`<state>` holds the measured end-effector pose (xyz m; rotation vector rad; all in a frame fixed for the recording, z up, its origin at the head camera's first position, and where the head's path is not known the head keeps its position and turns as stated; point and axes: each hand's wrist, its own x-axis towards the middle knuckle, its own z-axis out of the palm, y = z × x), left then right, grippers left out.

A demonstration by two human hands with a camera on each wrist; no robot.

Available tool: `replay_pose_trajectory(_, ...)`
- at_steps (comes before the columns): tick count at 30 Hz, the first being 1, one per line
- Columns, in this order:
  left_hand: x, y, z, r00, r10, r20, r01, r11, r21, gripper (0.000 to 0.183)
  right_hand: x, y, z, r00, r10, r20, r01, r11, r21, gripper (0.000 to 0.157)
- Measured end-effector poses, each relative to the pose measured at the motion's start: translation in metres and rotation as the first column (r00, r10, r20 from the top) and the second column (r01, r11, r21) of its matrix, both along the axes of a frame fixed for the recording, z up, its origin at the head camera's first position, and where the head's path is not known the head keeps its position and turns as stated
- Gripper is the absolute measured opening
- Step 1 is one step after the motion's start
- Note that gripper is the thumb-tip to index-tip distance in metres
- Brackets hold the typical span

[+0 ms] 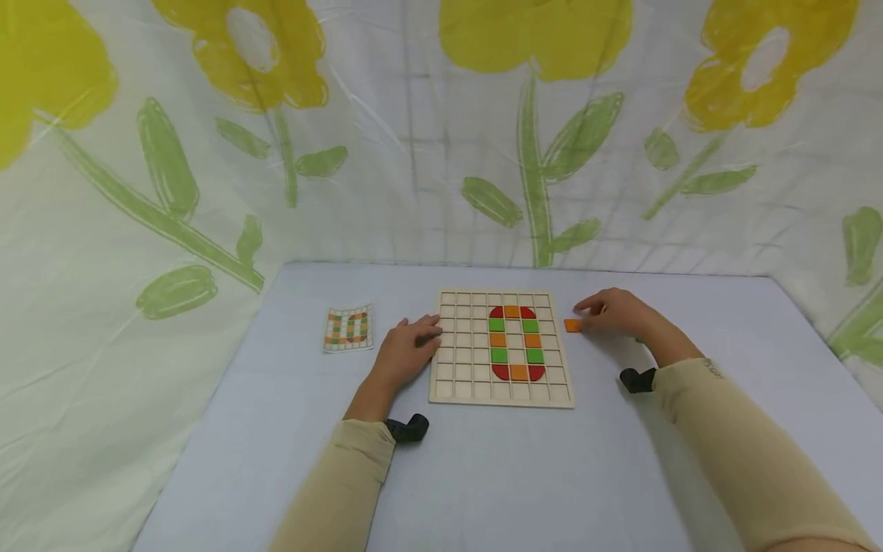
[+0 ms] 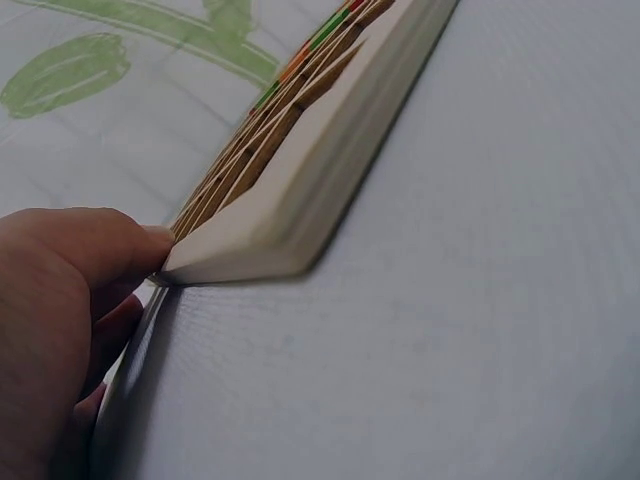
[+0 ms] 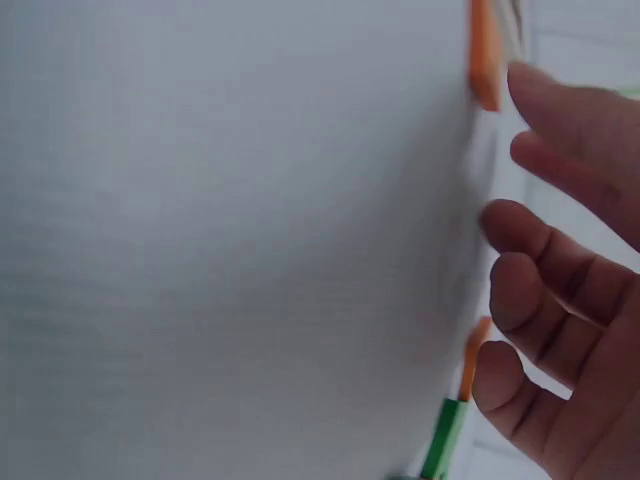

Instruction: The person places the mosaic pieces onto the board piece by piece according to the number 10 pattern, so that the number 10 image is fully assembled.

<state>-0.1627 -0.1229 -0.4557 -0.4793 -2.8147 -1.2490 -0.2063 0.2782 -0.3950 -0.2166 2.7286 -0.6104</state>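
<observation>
A pale wooden grid board (image 1: 462, 392) lies on the table, with red, green and orange tiles (image 1: 512, 311) set in an upright oval ring. My left hand (image 1: 407, 349) rests at the board's left edge. Its thumb (image 2: 110, 245) touches the board's near corner in the left wrist view. Right of the board is a loose orange square tile (image 1: 572, 326). My right hand (image 1: 617, 318) hovers beside that tile, fingers loosely bent. The right wrist view shows a small gap between the orange tile (image 3: 484, 60) and the fingertips (image 3: 528, 85).
A small paper card (image 1: 348, 328) with a coloured grid pattern lies left of the board. Partly hidden behind the right wrist is a green piece (image 1: 639, 340). Another orange tile (image 3: 474, 355) and a green tile (image 3: 443, 440) show below the right fingers. A flowered cloth (image 1: 386, 176) hangs behind the table.
</observation>
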Motion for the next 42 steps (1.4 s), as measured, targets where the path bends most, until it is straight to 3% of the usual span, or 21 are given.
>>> replay_pose_trajectory(5,0.001,-0.003,0.001,1.000,0.005,-0.008,-0.004,1.000,0.011,0.027,0.004,-0.011,-0.007,0.998,0.057,-0.040,-0.059,0.997,-0.043,0.028)
replay_pose_trajectory(9,0.000,-0.004,0.000,1.000,-0.010,-0.020,0.010,1.000,0.013,0.027,0.003,-0.019,-0.003,0.994,0.069,-0.081,-0.068,0.998,0.006,0.016)
replay_pose_trajectory(13,-0.002,-0.003,0.000,1.000,-0.021,-0.019,0.021,1.000,0.015,0.028,0.001,-0.026,0.002,0.984,0.006,-0.179,0.010,0.996,0.084,0.013)
replay_pose_trajectory(16,-0.003,-0.002,0.001,1.000,-0.019,-0.015,0.019,1.000,0.013,0.027,-0.003,-0.038,0.006,0.973,-0.059,-0.223,0.074,0.995,0.060,0.013)
replay_pose_trajectory(21,-0.003,-0.002,0.001,1.000,-0.014,-0.006,0.014,1.000,0.014,0.027,-0.014,-0.080,0.012,0.977,-0.046,-0.207,0.037,0.998,-0.047,0.013)
replay_pose_trajectory(27,-0.003,0.000,-0.001,0.999,-0.021,0.041,0.021,1.000,0.005,0.028,-0.021,-0.146,0.012,0.979,0.083,-0.185,-0.106,0.987,-0.122,0.016)
replay_pose_trajectory(31,-0.003,0.001,-0.005,0.999,-0.022,0.032,0.022,1.000,-0.014,0.029,-0.027,-0.182,0.003,0.977,0.145,-0.155,-0.169,0.974,-0.151,0.018)
replay_pose_trajectory(35,-0.002,0.001,-0.006,0.999,-0.026,0.021,0.026,0.999,-0.021,0.029,-0.032,-0.203,-0.007,0.980,0.149,-0.136,-0.172,0.968,-0.182,0.015)
replay_pose_trajectory(42,-0.004,-0.003,-0.003,1.000,-0.018,-0.004,0.018,1.000,-0.011,0.028,-0.038,-0.216,-0.012,0.990,0.110,-0.088,-0.125,0.975,-0.183,0.014)
